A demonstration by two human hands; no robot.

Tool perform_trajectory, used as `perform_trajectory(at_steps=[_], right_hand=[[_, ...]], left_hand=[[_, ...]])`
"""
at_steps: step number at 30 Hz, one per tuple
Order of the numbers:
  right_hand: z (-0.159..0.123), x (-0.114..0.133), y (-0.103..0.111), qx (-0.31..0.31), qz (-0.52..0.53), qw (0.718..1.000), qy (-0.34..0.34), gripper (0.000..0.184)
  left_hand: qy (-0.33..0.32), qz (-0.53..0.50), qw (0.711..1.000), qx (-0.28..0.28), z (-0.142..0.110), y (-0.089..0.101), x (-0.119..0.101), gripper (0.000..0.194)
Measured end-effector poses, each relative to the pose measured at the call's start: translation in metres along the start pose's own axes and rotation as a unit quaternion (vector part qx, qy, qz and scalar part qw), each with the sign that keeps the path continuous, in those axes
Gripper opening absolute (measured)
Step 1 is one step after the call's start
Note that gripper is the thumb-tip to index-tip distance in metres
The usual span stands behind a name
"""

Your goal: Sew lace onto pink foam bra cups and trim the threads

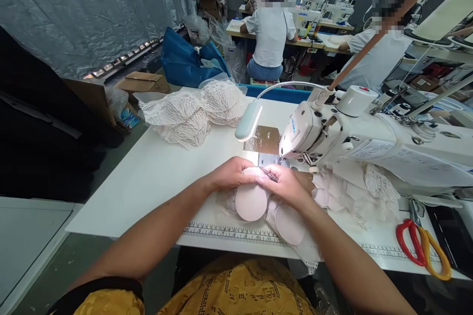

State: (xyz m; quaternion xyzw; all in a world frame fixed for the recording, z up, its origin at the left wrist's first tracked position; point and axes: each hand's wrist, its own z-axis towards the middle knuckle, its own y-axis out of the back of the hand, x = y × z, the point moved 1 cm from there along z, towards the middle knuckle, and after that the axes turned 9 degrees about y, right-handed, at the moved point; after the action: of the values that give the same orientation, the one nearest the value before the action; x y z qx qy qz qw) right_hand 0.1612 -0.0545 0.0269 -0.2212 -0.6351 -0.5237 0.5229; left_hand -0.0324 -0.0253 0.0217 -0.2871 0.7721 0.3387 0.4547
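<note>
My left hand is closed on the upper edge of a white padded bra, thumb and fingers pinching the fabric. Close against it, my right hand grips a slim dark metal tool, like thread snips, which points toward the left fingers. The tool's far end is partly hidden by the hands. A second pale round cup hangs near the table edge under my right forearm, with lace trailing over the front. Just beyond the hands is the needle area of a white sewing machine.
A pile of white lace cups lies at the back left. White fabric pieces sit under the machine arm. Red-and-yellow scissors and a dark phone-like slab lie at right. A lamp hangs over the table. Two people work beyond.
</note>
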Motion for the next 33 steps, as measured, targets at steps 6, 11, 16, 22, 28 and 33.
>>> perform_trajectory(at_steps=[6, 11, 16, 22, 28, 33], right_hand=[[-0.002, -0.005, -0.005, -0.002, 0.025, 1.0, -0.015, 0.025], [0.0, -0.008, -0.008, -0.017, 0.079, 0.997, -0.02, 0.023], [0.001, -0.007, -0.01, -0.029, 0.061, 0.998, 0.005, 0.025], [-0.001, -0.011, -0.008, -0.024, 0.063, 0.998, 0.01, 0.025], [-0.004, -0.02, 0.004, -0.053, 0.083, 0.995, -0.031, 0.031], [-0.011, -0.021, 0.016, -0.036, 0.074, 0.996, -0.017, 0.039]], left_hand=[[-0.003, -0.009, 1.0, 0.029, -0.003, 0.011, 0.004, 0.032], [-0.036, 0.065, 0.997, -0.011, -0.005, 0.007, -0.002, 0.029], [-0.089, 0.132, 0.987, -0.035, -0.009, 0.003, -0.006, 0.02], [-0.033, 0.042, 0.999, -0.001, -0.005, -0.002, -0.003, 0.027], [-0.001, -0.049, 0.998, 0.039, -0.003, -0.001, -0.003, 0.026], [0.052, -0.094, 0.993, 0.057, -0.006, 0.004, -0.004, 0.027]])
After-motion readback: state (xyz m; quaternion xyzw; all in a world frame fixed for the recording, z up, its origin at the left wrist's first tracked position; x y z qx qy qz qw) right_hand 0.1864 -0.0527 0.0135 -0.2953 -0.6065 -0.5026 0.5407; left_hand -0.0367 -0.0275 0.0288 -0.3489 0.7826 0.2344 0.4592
